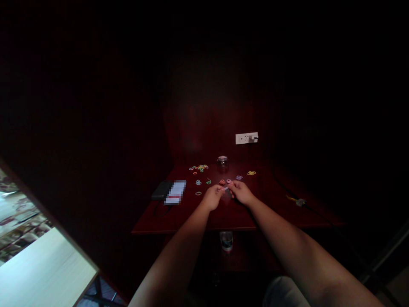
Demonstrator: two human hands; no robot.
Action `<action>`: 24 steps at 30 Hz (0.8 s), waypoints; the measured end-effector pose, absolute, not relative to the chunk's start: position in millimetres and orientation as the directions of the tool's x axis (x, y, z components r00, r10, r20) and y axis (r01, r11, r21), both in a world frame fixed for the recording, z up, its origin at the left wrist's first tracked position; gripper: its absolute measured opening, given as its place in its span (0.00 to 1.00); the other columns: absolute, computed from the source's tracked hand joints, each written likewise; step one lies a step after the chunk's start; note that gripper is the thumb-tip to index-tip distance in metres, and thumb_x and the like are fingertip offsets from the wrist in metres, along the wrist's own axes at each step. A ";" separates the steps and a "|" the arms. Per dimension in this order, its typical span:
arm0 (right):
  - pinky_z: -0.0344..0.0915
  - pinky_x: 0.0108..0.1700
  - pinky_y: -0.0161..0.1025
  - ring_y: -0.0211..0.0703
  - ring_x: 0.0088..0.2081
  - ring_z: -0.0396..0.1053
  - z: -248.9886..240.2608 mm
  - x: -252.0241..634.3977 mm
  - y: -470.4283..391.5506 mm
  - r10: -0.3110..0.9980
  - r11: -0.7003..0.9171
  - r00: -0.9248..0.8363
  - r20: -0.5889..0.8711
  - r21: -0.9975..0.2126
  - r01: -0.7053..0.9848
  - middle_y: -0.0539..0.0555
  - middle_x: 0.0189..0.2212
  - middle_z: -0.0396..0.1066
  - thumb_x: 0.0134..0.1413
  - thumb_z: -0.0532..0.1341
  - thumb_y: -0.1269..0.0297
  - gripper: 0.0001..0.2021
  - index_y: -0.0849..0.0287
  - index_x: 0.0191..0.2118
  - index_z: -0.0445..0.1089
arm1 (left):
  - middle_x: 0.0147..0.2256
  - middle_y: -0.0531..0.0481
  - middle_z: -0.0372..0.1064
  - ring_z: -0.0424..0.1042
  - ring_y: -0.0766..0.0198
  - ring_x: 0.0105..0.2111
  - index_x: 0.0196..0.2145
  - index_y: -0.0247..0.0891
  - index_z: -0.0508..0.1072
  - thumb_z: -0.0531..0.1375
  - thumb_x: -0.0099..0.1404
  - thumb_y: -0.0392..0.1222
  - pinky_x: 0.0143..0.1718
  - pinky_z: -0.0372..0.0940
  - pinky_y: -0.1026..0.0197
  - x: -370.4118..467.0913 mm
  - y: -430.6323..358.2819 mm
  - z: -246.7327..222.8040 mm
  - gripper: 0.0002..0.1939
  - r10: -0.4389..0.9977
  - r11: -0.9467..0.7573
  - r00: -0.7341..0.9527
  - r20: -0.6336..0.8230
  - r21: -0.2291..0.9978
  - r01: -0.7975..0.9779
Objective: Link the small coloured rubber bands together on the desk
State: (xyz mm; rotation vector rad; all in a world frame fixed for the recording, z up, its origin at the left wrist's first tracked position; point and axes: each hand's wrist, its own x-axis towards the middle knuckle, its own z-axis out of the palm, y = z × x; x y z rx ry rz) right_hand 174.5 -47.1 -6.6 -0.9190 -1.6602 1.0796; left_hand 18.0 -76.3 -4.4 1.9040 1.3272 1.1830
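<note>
Over the dark red desk, my left hand and my right hand are close together, each with its fingers pinched. A small pale band spans the gap between the fingertips, held at both ends; its exact kind is hard to make out. Just beyond my fingers lie small piles of orange bands and pink bands. Purple bands and yellow bands sit farther right. Left of my hands are blue bands, green bands and one greenish band.
A clear lidded jar stands at the back, right of a mixed heap of coloured bands. A phone and a black case lie at left. At right runs a cable; a socket is on the wall.
</note>
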 end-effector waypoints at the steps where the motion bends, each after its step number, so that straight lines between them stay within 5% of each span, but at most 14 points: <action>1: 0.52 0.19 0.31 0.31 0.15 0.56 -6.4 175.1 -46.7 0.909 0.333 -0.293 0.297 -0.940 0.080 0.44 0.14 0.59 0.47 0.57 0.47 0.18 0.59 0.24 0.57 | 0.28 0.50 0.70 0.67 0.67 0.28 0.29 0.33 0.70 0.53 0.61 0.40 0.33 0.61 0.66 18.3 -76.1 -4.5 0.09 0.925 -0.378 0.138 0.355 0.809 0.450; 24: 0.51 0.20 0.31 0.31 0.17 0.55 -7.3 175.1 -50.7 0.857 0.379 -0.401 0.323 -0.923 0.067 0.44 0.14 0.59 0.40 0.64 0.57 0.13 0.60 0.25 0.63 | 0.29 0.47 0.71 0.69 0.69 0.28 0.31 0.31 0.71 0.60 0.55 0.32 0.33 0.64 0.65 18.1 -71.3 -11.3 0.04 0.927 -0.375 0.074 0.368 0.890 0.260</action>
